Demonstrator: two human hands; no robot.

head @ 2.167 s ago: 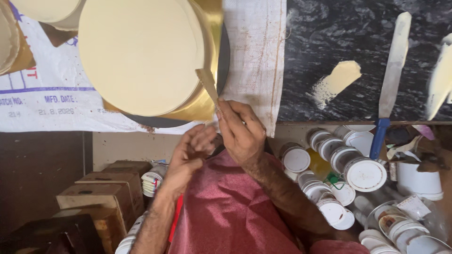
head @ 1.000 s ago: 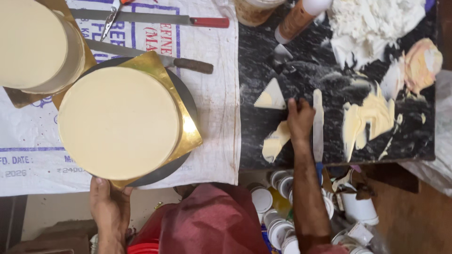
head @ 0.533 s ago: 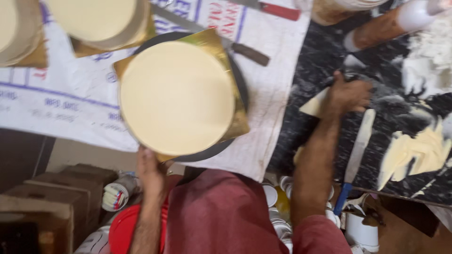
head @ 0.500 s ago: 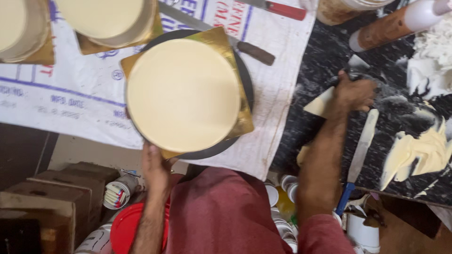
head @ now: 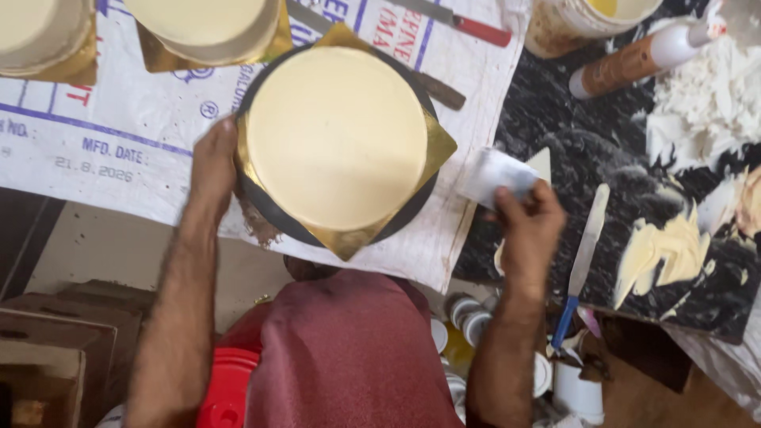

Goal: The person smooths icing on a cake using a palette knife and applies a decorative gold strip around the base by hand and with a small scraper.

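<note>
A round cream-coloured cake [head: 337, 135] sits on a square gold board [head: 440, 147], which rests on a dark round turntable [head: 265, 214]. My left hand [head: 212, 166] rests on the turntable's left rim, fingers against the gold board's edge. My right hand [head: 527, 230] is raised to the right of the cake and grips a flat, shiny scraper [head: 495, 176], blurred by motion. Under that hand a blue-handled palette knife [head: 583, 254] lies on the black counter [head: 571, 150], beside smears of cream [head: 662, 250].
Two more cream cakes on gold boards [head: 208, 28] [head: 43, 32] stand at the back left on a printed white sack sheet [head: 103, 150]. A red-handled knife [head: 456, 20], a bucket [head: 590, 20], a bottle [head: 638, 59] and white scraps [head: 705, 99] lie behind. Lidded tubs [head: 468, 325] and boxes [head: 47, 349] sit below.
My right hand has lifted off the black counter with the scraper and moved left toward the cake. My left hand has slid from the turntable's front rim up its left side.
</note>
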